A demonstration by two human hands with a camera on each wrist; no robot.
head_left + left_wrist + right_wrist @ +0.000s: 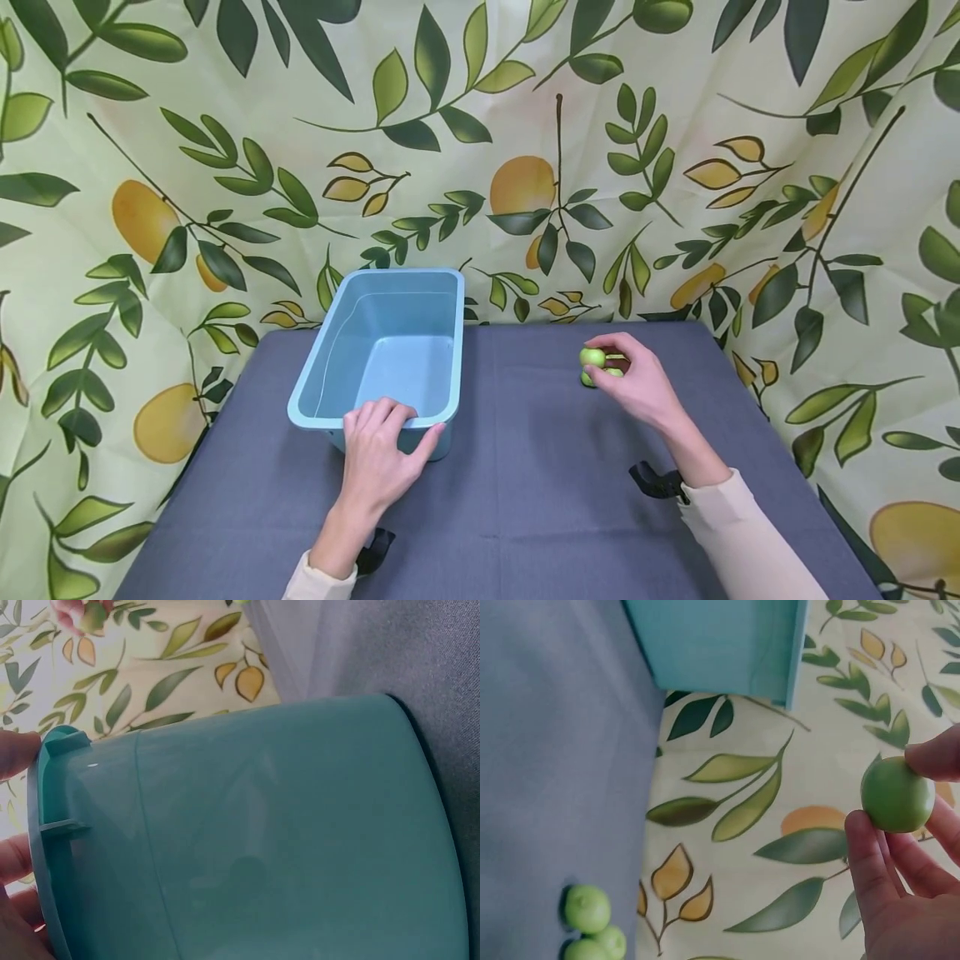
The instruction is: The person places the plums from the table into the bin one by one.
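A light blue plastic tub (408, 367) stands on the left of the table. My left hand (382, 458) grips its near rim, fingers hooked over the edge and thumb by the near right corner. In the left wrist view the tub's outer wall (277, 825) fills most of the picture. Over on the right, my right hand (641, 383) pinches a lime (897, 794) between thumb and fingertips, raised above the table. Several more limes (587, 908) lie bunched on the cloth below it, partly hidden by the hand in the head view.
A dark grey-blue cloth (525, 492) covers the table. Behind and beside it hangs a pale curtain (450, 183) printed with leaves and orange fruit. Black straps (656, 481) circle both wrists.
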